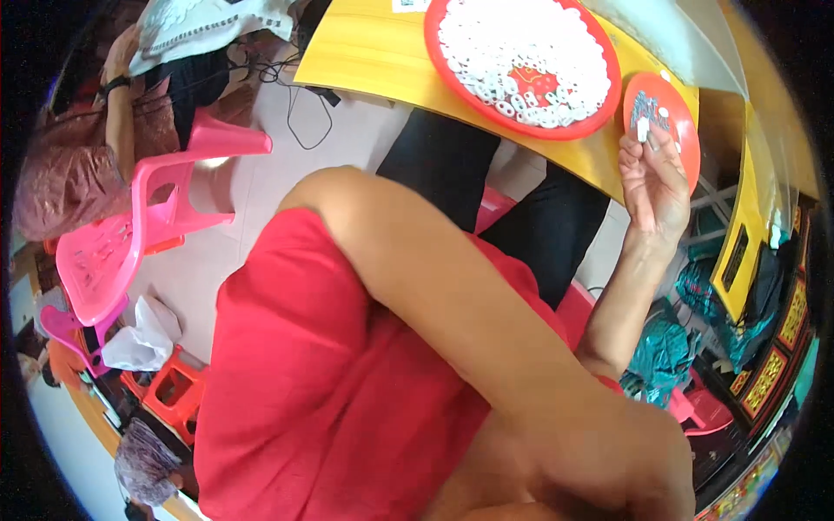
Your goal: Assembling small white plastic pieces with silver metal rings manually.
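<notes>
Out at the right, my right hand point(656, 178) is raised in front of the table edge, thumb and fingers pinching a small white plastic piece point(643, 128). Just behind it, a small red plate point(682, 113) carries a heap of small grey metal parts point(645, 108) and a few white bits. A large round red tray point(521, 128) full of small white plastic pieces point(521, 43) lies on the yellow table. My left arm is bent across my red shirt, and my left hand point(608, 464) is close up at the lower edge; its fingers are hidden.
The yellow table point(365, 52) runs across the top. At left stands a pink plastic chair point(104, 252), with a seated person point(69, 187) beside it. Cables point(304, 130), a white bag point(143, 334) and a red stool point(178, 395) are on the floor. Green bags point(660, 352) lie at right.
</notes>
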The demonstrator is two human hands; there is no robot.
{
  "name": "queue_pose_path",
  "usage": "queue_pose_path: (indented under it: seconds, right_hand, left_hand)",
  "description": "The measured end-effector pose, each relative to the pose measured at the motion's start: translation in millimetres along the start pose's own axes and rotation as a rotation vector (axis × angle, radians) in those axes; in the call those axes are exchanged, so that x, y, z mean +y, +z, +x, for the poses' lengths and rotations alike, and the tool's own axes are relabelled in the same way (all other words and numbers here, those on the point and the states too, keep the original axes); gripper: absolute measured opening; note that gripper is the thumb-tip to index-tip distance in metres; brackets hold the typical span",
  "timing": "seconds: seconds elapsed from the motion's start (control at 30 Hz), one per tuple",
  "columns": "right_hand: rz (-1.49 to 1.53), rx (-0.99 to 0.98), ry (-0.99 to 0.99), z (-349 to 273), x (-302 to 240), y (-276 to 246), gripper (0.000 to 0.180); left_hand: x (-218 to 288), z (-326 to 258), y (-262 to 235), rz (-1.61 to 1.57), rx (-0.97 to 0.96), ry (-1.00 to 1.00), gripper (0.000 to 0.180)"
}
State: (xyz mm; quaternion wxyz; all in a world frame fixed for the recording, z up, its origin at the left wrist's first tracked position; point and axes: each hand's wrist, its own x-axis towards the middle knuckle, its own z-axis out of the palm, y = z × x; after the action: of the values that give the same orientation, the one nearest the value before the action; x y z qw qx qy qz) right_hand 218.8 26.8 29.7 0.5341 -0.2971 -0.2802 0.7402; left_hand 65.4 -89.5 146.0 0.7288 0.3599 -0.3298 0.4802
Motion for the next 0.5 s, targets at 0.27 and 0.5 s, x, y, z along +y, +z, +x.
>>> queue_pose_path:
  seconds: [0.27, 0.5]
  right_hand:
    - [-0.011, -0.047, 0.039, 2, 5, 1, 0.019]
    - [0.007, -0.024, 0.038, 0, 8, -1, 0.017]
  left_hand:
    - [-5, -6, 1, 0.040, 0.089, 0.122, 0.039]
    - [12, -31, -17, -0.143, 0.066, -0.220, 0.060]
